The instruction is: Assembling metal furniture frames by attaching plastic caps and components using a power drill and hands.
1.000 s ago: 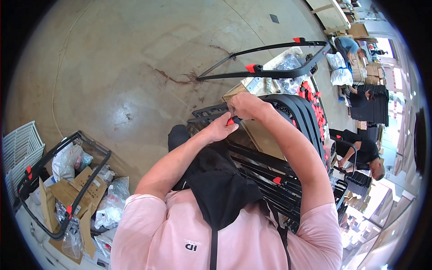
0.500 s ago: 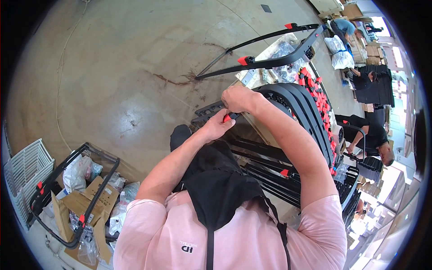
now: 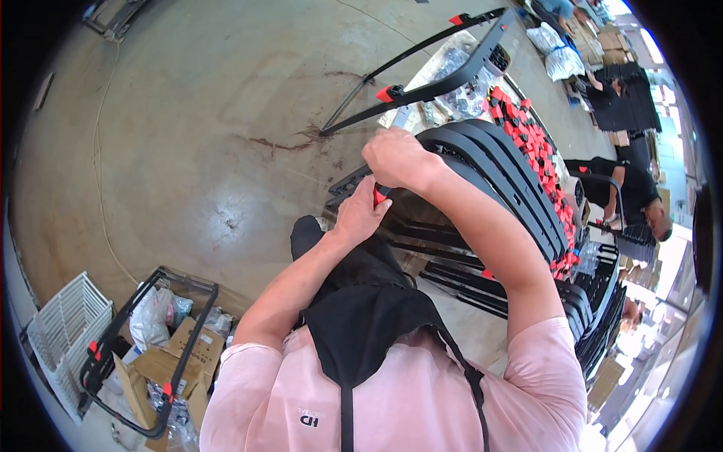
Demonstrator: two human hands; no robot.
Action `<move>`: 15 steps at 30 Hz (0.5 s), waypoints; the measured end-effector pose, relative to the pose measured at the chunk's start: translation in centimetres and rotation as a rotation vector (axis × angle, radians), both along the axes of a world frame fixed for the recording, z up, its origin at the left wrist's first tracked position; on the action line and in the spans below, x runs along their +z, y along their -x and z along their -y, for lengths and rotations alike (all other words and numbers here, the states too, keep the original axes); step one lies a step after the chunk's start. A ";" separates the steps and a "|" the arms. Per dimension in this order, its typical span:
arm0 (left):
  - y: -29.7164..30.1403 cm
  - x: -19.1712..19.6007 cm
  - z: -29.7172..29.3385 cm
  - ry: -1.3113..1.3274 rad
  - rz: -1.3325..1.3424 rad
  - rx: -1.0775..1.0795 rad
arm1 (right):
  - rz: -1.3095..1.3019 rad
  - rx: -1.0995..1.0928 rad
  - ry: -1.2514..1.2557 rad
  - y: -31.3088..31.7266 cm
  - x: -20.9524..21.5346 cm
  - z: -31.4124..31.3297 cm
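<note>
My left hand [image 3: 360, 213] is closed around a small red and black plastic piece [image 3: 379, 196], and part of the red shows beside the thumb. Just above it, my right hand [image 3: 399, 158] is curled with its knuckles up, almost touching the left. What its fingers grip is hidden under the hand. Close by on the right, several curved black frames [image 3: 493, 184] lean in a row. Under and beyond both hands, a black slotted bar [image 3: 348, 184] sticks out to the left.
A heap of red and black parts [image 3: 527, 143] lies on the bench at right. Beyond my hands stands a black tube frame [image 3: 429, 92] with red clips. At lower left are a white crate [image 3: 71, 328], another black frame [image 3: 184, 331] and an open carton [image 3: 154, 361]. Co-workers [image 3: 633, 184] are at right.
The whole view has shifted a little. My left hand has turned more upright and closer under the right one, so less of the red piece shows. Both hands stay together.
</note>
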State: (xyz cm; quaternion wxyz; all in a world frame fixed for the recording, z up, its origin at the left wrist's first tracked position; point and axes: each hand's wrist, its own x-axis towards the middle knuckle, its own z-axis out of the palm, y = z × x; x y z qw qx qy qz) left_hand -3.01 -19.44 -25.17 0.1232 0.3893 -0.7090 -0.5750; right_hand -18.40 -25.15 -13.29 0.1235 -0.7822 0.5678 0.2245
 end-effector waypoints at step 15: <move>1.0 2.3 0.3 0.439 0.193 -0.164 | 0.670 -1.234 0.448 7.9 -8.9 -27.3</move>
